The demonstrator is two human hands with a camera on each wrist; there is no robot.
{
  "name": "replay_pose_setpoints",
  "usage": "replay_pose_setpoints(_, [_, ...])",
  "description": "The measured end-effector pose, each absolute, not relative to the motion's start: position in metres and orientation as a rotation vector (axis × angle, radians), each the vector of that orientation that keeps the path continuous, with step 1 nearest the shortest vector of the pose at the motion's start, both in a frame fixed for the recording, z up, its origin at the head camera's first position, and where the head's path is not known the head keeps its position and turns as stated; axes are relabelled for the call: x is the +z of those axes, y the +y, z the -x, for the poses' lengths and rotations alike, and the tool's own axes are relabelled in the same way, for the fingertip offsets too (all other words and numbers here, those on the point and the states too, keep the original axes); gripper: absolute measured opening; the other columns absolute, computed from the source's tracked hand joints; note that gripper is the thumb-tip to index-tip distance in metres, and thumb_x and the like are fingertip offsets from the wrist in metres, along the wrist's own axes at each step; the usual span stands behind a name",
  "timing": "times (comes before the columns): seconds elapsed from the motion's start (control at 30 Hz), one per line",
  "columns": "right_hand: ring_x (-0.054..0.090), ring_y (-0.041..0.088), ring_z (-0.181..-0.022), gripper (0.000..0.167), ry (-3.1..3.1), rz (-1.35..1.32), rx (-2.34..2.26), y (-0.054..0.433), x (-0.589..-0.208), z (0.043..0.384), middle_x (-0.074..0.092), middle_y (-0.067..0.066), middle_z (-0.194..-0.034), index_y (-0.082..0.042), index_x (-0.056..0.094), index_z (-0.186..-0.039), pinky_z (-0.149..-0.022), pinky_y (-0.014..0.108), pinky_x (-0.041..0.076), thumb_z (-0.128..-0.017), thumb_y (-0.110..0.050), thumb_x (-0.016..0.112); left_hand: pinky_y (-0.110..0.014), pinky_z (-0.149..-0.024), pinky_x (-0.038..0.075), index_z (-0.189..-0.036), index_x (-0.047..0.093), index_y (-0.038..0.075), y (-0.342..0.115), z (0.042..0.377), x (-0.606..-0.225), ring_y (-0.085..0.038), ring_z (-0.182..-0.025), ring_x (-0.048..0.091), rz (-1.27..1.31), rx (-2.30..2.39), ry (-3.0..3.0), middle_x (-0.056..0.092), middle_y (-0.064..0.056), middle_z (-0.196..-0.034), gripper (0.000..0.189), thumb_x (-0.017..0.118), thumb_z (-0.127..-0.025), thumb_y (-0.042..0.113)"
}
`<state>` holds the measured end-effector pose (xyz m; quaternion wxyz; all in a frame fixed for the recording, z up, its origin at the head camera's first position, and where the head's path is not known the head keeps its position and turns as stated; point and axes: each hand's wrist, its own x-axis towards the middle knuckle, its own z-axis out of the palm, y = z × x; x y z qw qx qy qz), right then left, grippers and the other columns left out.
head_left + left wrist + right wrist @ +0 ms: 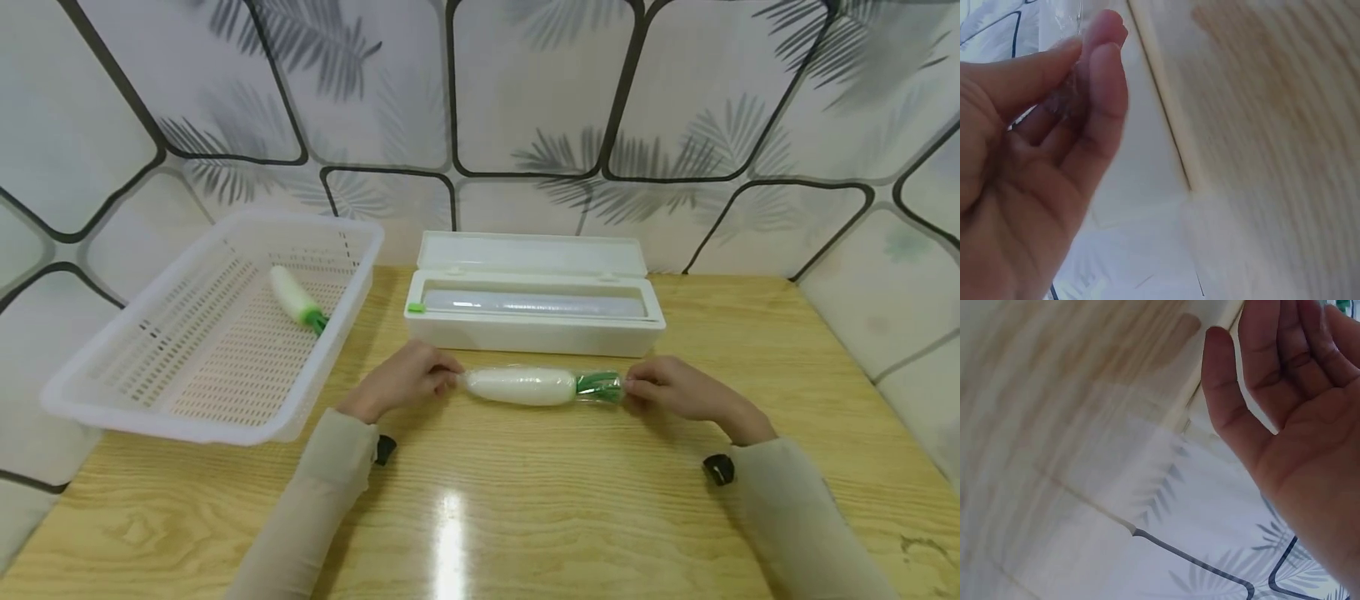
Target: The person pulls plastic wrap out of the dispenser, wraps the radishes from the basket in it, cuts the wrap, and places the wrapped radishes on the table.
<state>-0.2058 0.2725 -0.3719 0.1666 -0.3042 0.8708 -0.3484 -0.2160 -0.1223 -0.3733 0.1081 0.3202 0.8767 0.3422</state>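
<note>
A white radish with cut green stems, wrapped in clear plastic film, lies crosswise between my two hands in the head view. My left hand pinches the twisted film at the radish's white tip. In the left wrist view, a strand of clear film runs between thumb and fingers. At the green end, my right hand pinches the film just past the stems. Its fingertips are partly cut off at the top of the right wrist view.
Behind the radish stands a white cling film box, lid raised, with a film roll and a green slider. At left, a white plastic basket holds an unwrapped radish. A patterned wall backs the wooden table.
</note>
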Motion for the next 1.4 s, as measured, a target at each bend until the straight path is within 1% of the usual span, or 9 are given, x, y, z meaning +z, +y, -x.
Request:
replay_pose_setpoints(0.1, [0.056,0.01,-0.07,0.028,2.413,0.776,-1.048,0.273,-0.371,0.205,0.062,0.0,-0.078,0.0,0.067,-0.086,-0.065,0.028,0.052,-0.105,0.001,0.046,-0.023,-0.066,0.053,-0.109,0.072,-0.011,-0.121,0.217,-0.374,-0.011,-0.071,0.063,-0.9,1.032,2.528,0.074,-0.014,-0.096,0.019,0.058,-0.098,-0.006])
replay_pose_setpoints(0.2, [0.055,0.01,-0.069,0.029,2.421,0.729,-1.029,0.271,-0.371,0.205,0.061,0.0,-0.077,0.0,0.066,-0.085,-0.064,0.027,0.05,-0.106,-0.002,0.047,-0.025,-0.069,0.05,-0.112,0.071,-0.01,-0.118,0.219,-0.376,-0.01,-0.073,0.056,-0.909,0.99,2.532,0.073,-0.015,-0.105,0.021,0.059,-0.099,0.0])
replay_pose_setpoints(0.4, [0.048,0.008,-0.067,0.017,2.515,0.743,-0.947,0.267,-0.369,0.206,0.055,-0.003,-0.074,-0.004,0.065,-0.089,-0.061,0.025,0.043,-0.103,-0.006,0.056,-0.036,-0.089,0.054,-0.117,0.07,-0.006,-0.114,0.216,-0.374,-0.019,-0.097,0.066,-0.851,0.972,2.54,0.072,-0.013,-0.111,0.023,0.061,-0.098,0.003])
replay_pose_setpoints(0.57, [0.052,0.008,-0.071,0.009,2.528,0.78,-0.94,0.267,-0.368,0.205,0.062,-0.003,-0.081,-0.001,0.066,-0.095,-0.063,0.025,0.047,-0.1,-0.006,0.061,-0.038,-0.091,0.054,-0.125,0.066,-0.008,-0.113,0.213,-0.372,-0.025,-0.105,0.067,-0.797,1.02,2.449,0.071,-0.016,-0.114,0.033,0.07,-0.096,0.009])
replay_pose_setpoints(0.67, [0.055,0.009,-0.075,0.008,2.56,0.805,-0.926,0.266,-0.369,0.204,0.064,-0.002,-0.085,0.0,0.065,-0.099,-0.065,0.026,0.049,-0.098,-0.007,0.065,-0.033,-0.087,0.054,-0.122,0.067,-0.007,-0.112,0.213,-0.372,-0.02,-0.098,0.066,-0.831,1.031,2.421,0.072,-0.014,-0.111,0.031,0.071,-0.095,0.008])
replay_pose_setpoints(0.83, [0.063,0.018,-0.087,0.035,2.642,0.82,-0.9,0.262,-0.371,0.203,0.066,0.008,-0.101,0.007,0.057,-0.119,-0.075,0.036,0.054,-0.094,-0.013,0.073,-0.026,-0.074,0.05,-0.115,0.071,-0.007,-0.111,0.213,-0.373,-0.01,-0.077,0.055,-0.935,1.01,2.449,0.073,-0.01,-0.105,0.021,0.065,-0.098,0.003])
replay_pose_setpoints(1.03, [0.061,0.038,-0.106,0.063,2.715,0.836,-0.893,0.253,-0.374,0.204,0.06,0.026,-0.123,0.013,0.045,-0.138,-0.088,0.054,0.052,-0.091,-0.013,0.077,-0.028,-0.081,0.051,-0.12,0.07,-0.006,-0.11,0.212,-0.373,-0.011,-0.085,0.057,-0.943,0.962,2.517,0.072,-0.013,-0.114,0.024,0.062,-0.1,0.003])
replay_pose_setpoints(1.17, [0.058,0.041,-0.112,0.06,2.799,0.952,-0.7,0.239,-0.375,0.204,0.06,0.024,-0.126,0.007,0.054,-0.135,-0.092,0.057,0.049,-0.087,-0.016,0.082,-0.028,-0.079,0.05,-0.123,0.068,-0.007,-0.109,0.213,-0.374,-0.012,-0.083,0.057,-0.922,0.951,2.531,0.071,-0.014,-0.116,0.025,0.058,-0.102,0.002])
replay_pose_setpoints(1.4, [0.066,0.031,-0.094,0.036,2.945,1.208,-0.303,0.221,-0.382,0.203,0.068,0.016,-0.109,0.004,0.068,-0.115,-0.08,0.047,0.055,-0.085,-0.011,0.082,-0.025,-0.071,0.047,-0.124,0.068,-0.007,-0.106,0.215,-0.376,-0.009,-0.074,0.052,-0.904,0.975,2.516,0.071,-0.012,-0.113,0.026,0.056,-0.102,0.001])
